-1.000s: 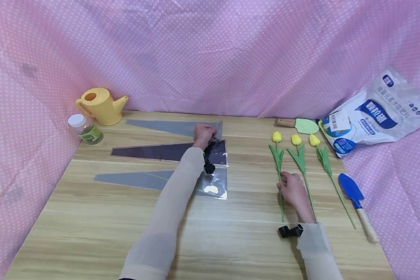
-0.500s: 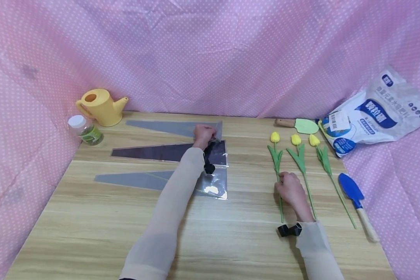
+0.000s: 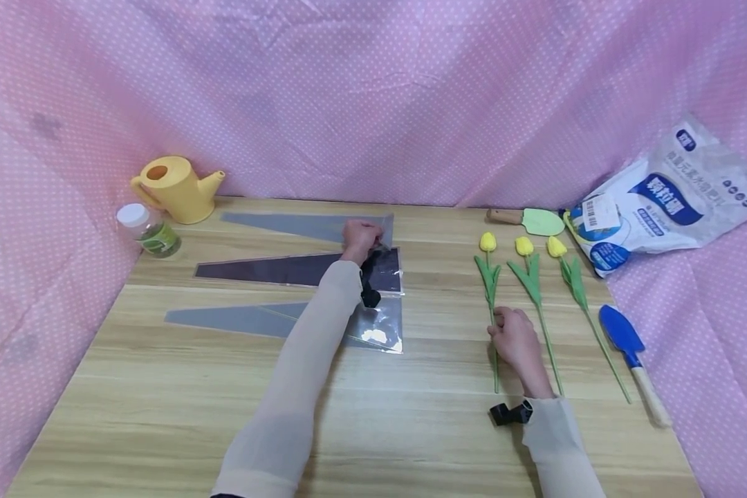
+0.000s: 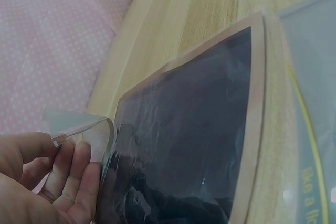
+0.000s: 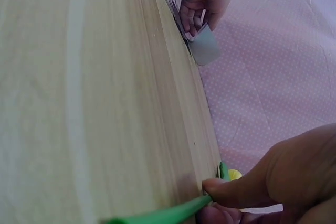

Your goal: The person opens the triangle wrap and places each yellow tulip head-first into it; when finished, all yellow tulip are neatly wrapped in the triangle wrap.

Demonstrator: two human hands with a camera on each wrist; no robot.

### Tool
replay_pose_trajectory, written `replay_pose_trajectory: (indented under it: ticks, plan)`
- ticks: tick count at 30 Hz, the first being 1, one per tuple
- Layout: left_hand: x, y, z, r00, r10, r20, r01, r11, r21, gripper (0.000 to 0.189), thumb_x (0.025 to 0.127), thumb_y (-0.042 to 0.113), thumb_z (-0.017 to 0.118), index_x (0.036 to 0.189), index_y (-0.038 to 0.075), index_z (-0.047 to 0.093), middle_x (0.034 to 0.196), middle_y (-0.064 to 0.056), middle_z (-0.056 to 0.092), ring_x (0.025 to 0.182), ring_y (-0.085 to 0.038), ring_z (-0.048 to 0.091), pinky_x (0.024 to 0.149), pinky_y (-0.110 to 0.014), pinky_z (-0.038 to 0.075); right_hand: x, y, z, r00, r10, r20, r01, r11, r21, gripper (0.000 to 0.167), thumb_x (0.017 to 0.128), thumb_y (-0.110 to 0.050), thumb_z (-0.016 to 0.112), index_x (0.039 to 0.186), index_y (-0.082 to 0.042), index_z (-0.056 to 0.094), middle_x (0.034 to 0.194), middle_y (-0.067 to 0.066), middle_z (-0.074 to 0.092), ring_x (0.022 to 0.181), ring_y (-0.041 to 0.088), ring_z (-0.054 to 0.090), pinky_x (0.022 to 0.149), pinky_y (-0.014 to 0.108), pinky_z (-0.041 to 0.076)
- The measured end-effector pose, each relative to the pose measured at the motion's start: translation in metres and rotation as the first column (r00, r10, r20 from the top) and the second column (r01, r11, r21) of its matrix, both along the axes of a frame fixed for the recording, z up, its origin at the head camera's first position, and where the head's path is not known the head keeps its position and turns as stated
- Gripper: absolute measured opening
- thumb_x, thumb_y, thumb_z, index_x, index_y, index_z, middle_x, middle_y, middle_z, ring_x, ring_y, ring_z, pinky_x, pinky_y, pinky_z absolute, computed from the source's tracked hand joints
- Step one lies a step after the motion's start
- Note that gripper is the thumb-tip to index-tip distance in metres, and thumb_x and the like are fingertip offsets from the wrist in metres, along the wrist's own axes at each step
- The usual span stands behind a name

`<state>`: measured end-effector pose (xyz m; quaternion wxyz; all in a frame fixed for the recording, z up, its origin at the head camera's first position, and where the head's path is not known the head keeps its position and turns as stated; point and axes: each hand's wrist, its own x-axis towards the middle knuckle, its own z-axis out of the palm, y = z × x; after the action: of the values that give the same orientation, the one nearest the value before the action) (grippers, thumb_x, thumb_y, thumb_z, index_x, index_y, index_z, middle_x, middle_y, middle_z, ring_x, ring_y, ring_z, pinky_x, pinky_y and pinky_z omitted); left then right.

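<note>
My left hand (image 3: pixel 361 238) is at the wide right end of the farthest flower sleeve (image 3: pixel 286 223), a grey tapered one. In the left wrist view its thumb and fingers pinch the clear edge of that sleeve (image 4: pixel 100 135), whose corner is lifted and bent. My right hand (image 3: pixel 518 340) pinches the green stem of the leftmost yellow tulip (image 3: pixel 488 241), below its leaves. The right wrist view shows the stem (image 5: pixel 163 215) between thumb and fingers. A dark sleeve (image 3: pixel 261 270) and another grey sleeve (image 3: pixel 230 319) lie nearer, partly under my left arm.
Two more yellow tulips (image 3: pixel 524 246) lie right of the held one. A blue trowel (image 3: pixel 622 330), a green trowel (image 3: pixel 543 222) and a white-and-blue bag (image 3: pixel 666 200) are at the right. A yellow watering can (image 3: pixel 177 190) and a white-capped jar (image 3: pixel 152 232) stand at back left.
My right hand and the pinched tulip have shifted slightly left, away from the other two tulips. The left hand keeps its hold on the sleeve's edge.
</note>
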<state>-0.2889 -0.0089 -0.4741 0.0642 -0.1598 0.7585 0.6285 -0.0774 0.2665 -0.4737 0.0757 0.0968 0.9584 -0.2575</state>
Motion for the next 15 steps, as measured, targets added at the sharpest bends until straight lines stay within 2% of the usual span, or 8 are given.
replay_pose_trajectory:
  ticks: [2,8,15]
  plan:
    - [-0.0002,-0.0002,0.0007,1.0,0.001,-0.002,-0.001,1.0,0.007,0.014,0.086,0.007,0.071,0.095,-0.001,0.078,0.078,-0.01,0.071,0.055,-0.011,0.06,0.067,-0.036,0.059,-0.0005,-0.0013,0.0003,1.0,-0.001,0.013,0.001,1.0,-0.002,0.043,0.096,-0.007,0.057,0.134,0.013,0.052,0.12,0.031,0.059,0.111,0.043,0.057,0.091,0.055,0.05]
    - [-0.0016,-0.0001,-0.0007,1.0,0.01,-0.003,-0.01,1.0,0.018,0.013,0.085,0.006,0.071,0.094,-0.002,0.078,0.07,-0.004,0.066,0.056,-0.012,0.061,0.068,-0.037,0.06,-0.0028,-0.0032,0.0015,0.999,-0.015,0.038,0.016,1.0,-0.024,0.043,0.092,-0.004,0.05,0.13,0.014,0.053,0.118,0.03,0.057,0.105,0.038,0.057,0.087,0.05,0.051]
    - [-0.0024,0.0007,-0.0008,1.0,0.012,0.003,-0.012,1.0,0.007,0.013,0.085,0.006,0.071,0.094,-0.001,0.078,0.076,-0.009,0.071,0.057,-0.013,0.062,0.064,-0.032,0.059,-0.0027,0.001,0.0041,0.998,-0.022,0.054,0.026,0.995,-0.092,0.042,0.089,-0.004,0.051,0.128,0.012,0.055,0.116,0.028,0.061,0.103,0.037,0.061,0.083,0.043,0.054]
